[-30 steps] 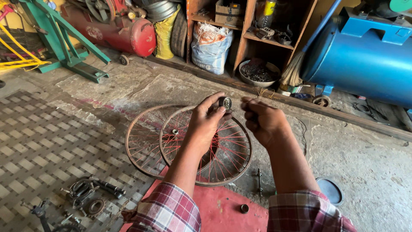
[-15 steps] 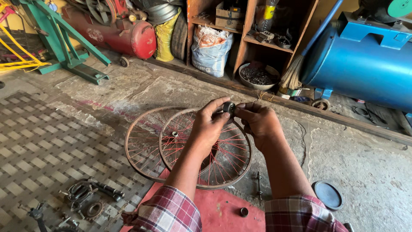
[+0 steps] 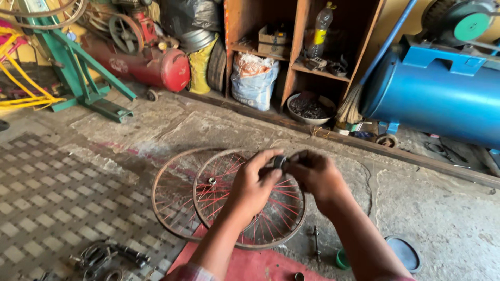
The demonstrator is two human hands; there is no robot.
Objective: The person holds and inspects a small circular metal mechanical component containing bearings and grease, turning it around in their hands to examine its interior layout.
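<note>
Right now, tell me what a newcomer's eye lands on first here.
Both hands, left hand and right hand, meet over a small dark round part at centre. Beneath them two spoked wheels lie overlapped on the concrete floor. A big blue tank fills the upper right.

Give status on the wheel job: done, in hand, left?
Done: two spoked wheels lie stripped on the floor, one atop the other. In hand: left hand and right hand pinch a small dark round part between them. Left: axle and loose parts lie unfitted.

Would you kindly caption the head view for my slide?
Both hands pinch a small dark part above two spoked wheels on the floor.
</note>
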